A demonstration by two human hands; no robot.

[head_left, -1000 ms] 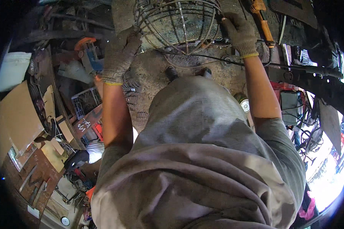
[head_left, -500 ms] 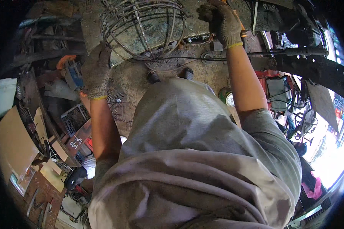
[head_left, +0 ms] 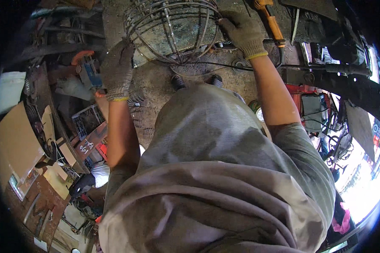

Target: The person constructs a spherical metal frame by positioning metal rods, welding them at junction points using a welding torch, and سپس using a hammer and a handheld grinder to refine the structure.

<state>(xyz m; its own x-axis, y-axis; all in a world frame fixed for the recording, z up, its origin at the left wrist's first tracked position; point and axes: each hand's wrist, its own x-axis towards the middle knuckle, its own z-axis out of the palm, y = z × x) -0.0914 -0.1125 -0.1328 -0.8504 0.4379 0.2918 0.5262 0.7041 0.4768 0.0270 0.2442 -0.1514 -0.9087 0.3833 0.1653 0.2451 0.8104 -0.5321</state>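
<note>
A round cage of bent metal rods [head_left: 169, 31] rests on the worktop ahead of me, its curved bars meeting at a point on the near side. My left hand [head_left: 117, 69], in a grey knitted glove, is closed at the cage's left rim; its fingertips are partly hidden. On the opposite side my right hand [head_left: 244, 34], gloved the same way with a yellow cuff edge, pinches the right rim with thumb and fingers. To the right of that hand lies an orange-handled corded tool [head_left: 271, 23], untouched. Its working end is out of view.
A black cable [head_left: 223, 64] runs across below the cage toward the right. At left are a blue tool with an orange part [head_left: 88, 69], a plastic crate [head_left: 86, 122] and cardboard sheets [head_left: 19, 137]. A dark perforated metal beam [head_left: 337, 82] juts in at right.
My right hand has left the orange-handled tool and moved left and down onto the cage's rim. The tool now lies by itself. My left hand stays at the left rim.
</note>
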